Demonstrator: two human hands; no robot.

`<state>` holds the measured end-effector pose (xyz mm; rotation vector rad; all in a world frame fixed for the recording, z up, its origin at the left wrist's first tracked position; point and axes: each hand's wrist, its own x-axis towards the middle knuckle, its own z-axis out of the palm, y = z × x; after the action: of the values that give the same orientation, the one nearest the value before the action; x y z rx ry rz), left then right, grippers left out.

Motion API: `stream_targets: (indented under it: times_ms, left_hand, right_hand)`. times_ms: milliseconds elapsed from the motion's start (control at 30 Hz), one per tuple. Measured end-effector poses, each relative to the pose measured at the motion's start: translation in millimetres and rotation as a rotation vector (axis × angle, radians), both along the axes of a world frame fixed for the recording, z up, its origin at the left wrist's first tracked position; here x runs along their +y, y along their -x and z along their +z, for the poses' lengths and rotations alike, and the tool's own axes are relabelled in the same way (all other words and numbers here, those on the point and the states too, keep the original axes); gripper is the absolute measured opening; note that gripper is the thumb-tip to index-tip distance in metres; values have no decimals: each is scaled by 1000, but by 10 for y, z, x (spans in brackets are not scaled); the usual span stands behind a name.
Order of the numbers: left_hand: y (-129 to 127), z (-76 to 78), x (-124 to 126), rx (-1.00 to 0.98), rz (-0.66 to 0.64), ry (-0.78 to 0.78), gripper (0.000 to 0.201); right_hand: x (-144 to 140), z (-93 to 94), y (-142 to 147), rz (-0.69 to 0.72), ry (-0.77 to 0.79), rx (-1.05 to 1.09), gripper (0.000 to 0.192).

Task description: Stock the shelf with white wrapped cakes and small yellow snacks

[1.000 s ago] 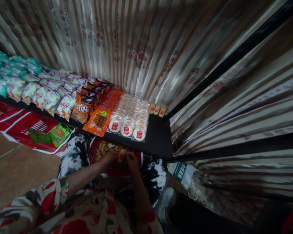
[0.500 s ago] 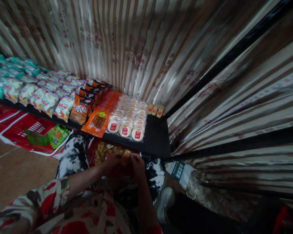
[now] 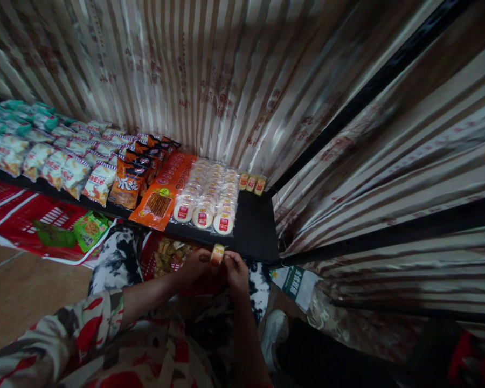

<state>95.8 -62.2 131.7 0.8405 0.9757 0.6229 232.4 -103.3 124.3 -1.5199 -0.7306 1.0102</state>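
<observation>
Down at the front edge of the black shelf, both hands meet around one small snack packet, a pale wrapper with an orange-red label. The left hand pinches the packet's left side with its fingertips closed on it, and the right hand grips the right side the same way, fingers curled in. The packet sits between the two hands, just in front of the shelf lip and above a red basket that rests on the person's lap. How many loose small packets lie in that basket cannot be counted; they show only as a dim heap.

Both forearms reach forward from the bottom of the head view, the left one bare from a red-patterned sleeve, the right one coming up almost straight; the wrists are close together.

On the shelf, three matching small packets stand in a row at the back right corner, well apart from the hands. Beside them lie three rows of round white cakes in clear wrap, then one flat orange pack, then a file of dark orange bags, and further left several rows of pale snack bags; their number is too blurred to tell. Striped curtain hangs behind.
</observation>
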Motion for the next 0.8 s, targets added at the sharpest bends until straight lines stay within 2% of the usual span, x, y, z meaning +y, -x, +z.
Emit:
stream_targets:
  times_ms: [300, 567, 800]
  left_hand:
    - [-195, -62, 23, 27, 8, -22, 26]
    - [-385, 48, 69, -67, 31, -4, 31]
    - [-626, 43, 115, -1, 9, -82, 28]
  right_hand:
    - [-19, 92, -95, -57, 3, 13, 28]
    - [-13, 109, -165, -111, -40, 12, 39]
    - [19, 130, -338, -184, -57, -44, 36]
